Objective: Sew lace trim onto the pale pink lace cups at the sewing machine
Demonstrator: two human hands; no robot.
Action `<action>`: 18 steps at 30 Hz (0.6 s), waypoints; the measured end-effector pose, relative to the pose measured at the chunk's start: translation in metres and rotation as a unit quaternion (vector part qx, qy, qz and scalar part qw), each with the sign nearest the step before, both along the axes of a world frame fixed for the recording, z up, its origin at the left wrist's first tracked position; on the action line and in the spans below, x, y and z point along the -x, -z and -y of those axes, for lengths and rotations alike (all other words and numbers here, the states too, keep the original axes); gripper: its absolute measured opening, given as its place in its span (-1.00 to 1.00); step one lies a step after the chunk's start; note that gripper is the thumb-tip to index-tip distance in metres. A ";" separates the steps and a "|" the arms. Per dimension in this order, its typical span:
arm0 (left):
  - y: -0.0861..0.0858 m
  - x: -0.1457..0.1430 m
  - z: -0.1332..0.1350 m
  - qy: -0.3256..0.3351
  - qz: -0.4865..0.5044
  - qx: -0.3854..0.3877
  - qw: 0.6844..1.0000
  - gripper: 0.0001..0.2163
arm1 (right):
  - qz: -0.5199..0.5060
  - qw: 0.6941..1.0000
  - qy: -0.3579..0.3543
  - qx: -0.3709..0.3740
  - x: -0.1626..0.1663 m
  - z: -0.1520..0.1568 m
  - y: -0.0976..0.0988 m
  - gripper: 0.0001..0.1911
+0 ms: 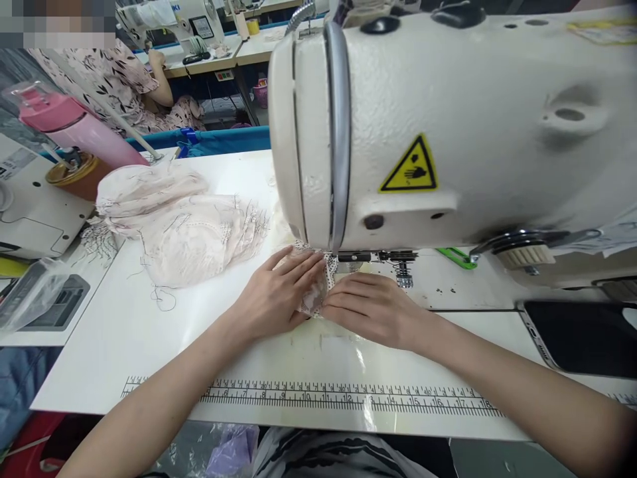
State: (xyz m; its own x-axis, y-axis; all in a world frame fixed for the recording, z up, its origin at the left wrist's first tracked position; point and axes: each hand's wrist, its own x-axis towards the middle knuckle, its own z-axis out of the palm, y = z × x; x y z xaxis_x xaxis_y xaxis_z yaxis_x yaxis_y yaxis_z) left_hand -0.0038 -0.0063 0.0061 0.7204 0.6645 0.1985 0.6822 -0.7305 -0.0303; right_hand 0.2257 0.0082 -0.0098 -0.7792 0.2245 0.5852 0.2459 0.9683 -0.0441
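A small piece of pale lace fabric [313, 300] lies on the white table under the head of a sewing machine [423, 86]. My left hand [273, 292] rests flat across its left side, fingers stretched toward the needle area. At the lower right edge of the lace, my right hand [373, 309] has its fingers drawn together and closed on the fabric. The machine head hides the needle, and my fingers cover much of the lace. Left of my hands lies a heap of pale pink sewn lace pieces [199, 239] with loose dark threads.
A phone [582, 337] lies at the right; green thread snips [456, 257] sit behind my right hand. A printed ruler [318, 396] runs along the front edge. A pink bottle [84, 129] stands at the back left. Beyond, a person [119, 86] sits near another machine.
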 end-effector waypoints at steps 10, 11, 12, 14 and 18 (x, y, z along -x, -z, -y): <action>-0.002 0.003 -0.006 0.003 -0.013 -0.014 1.000 -0.44 | -0.044 0.999 0.002 -0.021 0.008 0.000 0.004 -0.91; -0.001 0.003 -0.005 0.002 -0.014 -0.014 1.000 -0.44 | -0.044 0.999 0.003 -0.022 0.008 -0.001 0.004 -0.91; -0.001 0.003 -0.005 0.001 -0.013 -0.014 1.000 -0.43 | -0.043 0.999 0.006 -0.023 0.008 -0.001 0.004 -0.91; -0.002 0.002 -0.005 -0.003 -0.012 -0.013 1.000 -0.42 | -0.036 0.999 0.014 -0.026 0.007 -0.001 0.005 -0.89; -0.003 -0.001 -0.003 -0.016 -0.020 -0.007 1.000 -0.43 | -0.025 0.999 0.024 -0.024 0.005 -0.002 0.006 -0.87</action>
State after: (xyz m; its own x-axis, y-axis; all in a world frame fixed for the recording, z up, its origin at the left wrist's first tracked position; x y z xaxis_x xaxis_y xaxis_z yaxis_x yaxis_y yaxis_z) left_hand -0.0024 -0.0037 0.0087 0.7059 0.6853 0.1793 0.7039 -0.7070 -0.0690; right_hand 0.2205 0.0097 -0.0155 -0.7377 0.2319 0.6340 0.2907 0.9567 -0.0117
